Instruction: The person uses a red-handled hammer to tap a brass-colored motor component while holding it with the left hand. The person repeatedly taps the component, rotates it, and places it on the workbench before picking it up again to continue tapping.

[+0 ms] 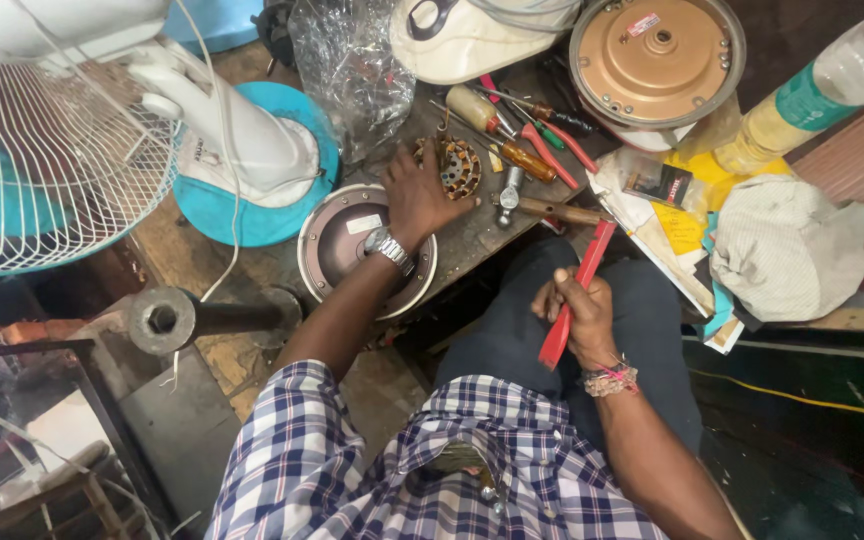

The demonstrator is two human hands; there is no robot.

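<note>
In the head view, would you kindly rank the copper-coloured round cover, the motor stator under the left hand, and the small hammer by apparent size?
1. Copper-coloured round cover
2. Motor stator, partly hidden by the left hand
3. Small hammer, though its length looks near the stator's width.
</note>
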